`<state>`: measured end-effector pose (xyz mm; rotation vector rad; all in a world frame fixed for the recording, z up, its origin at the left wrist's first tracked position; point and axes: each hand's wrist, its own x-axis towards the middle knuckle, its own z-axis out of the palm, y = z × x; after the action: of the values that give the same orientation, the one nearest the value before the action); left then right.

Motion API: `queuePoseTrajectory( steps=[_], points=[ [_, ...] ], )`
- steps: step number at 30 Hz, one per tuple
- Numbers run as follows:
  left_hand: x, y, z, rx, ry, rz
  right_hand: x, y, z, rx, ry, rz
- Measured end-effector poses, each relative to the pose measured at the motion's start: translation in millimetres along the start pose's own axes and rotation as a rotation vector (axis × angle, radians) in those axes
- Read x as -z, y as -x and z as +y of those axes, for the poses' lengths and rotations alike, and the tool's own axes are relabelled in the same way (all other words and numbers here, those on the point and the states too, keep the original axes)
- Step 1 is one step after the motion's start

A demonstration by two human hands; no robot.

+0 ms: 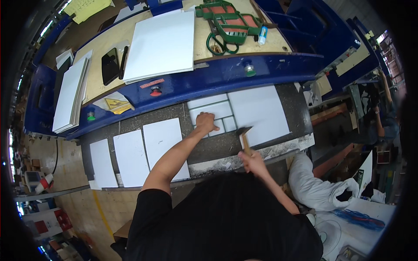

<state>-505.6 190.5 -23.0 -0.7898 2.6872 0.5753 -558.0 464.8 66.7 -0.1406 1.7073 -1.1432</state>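
My left hand (207,122) lies on a white panel (208,102) crossed by dark green strips, fingers spread and pressing on its lower left part. My right hand (254,163) is closed around the wooden handle of a hammer (245,141). The hammer's dark head is slightly blurred and sits by the panel's lower right corner; I cannot tell whether it touches. A plain white sheet (259,111) adjoins the panel on the right. Further left on the dark bench (209,150) lie three more white sheets (131,157) side by side.
Beyond the bench runs a blue machine beam (209,70) with red and green buttons. On the wooden shelf behind it are a stack of white sheets (163,43), a phone (110,66), green-handled scissors (222,45) and green-and-red blocks (233,24). A white cloth bundle (311,185) hangs at right.
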Motion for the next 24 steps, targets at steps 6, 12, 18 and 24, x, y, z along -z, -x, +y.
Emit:
queuePoseTrajectory(
  steps=[6,12,18,24],
  points=[
    [9,2,9,-0.015,0.025,-0.014,4,14,-20,1.001,0.119,0.315],
    [2,0,-4,0.028,0.006,0.061,3,2,12,-0.009,0.408,-0.106],
    [5,9,7,0.005,0.040,0.053,-4,39,-47,0.972,-0.153,0.005],
    [-2,10,4,0.042,-0.013,0.082,1,-20,38,0.161,0.714,-0.092]
  ],
)
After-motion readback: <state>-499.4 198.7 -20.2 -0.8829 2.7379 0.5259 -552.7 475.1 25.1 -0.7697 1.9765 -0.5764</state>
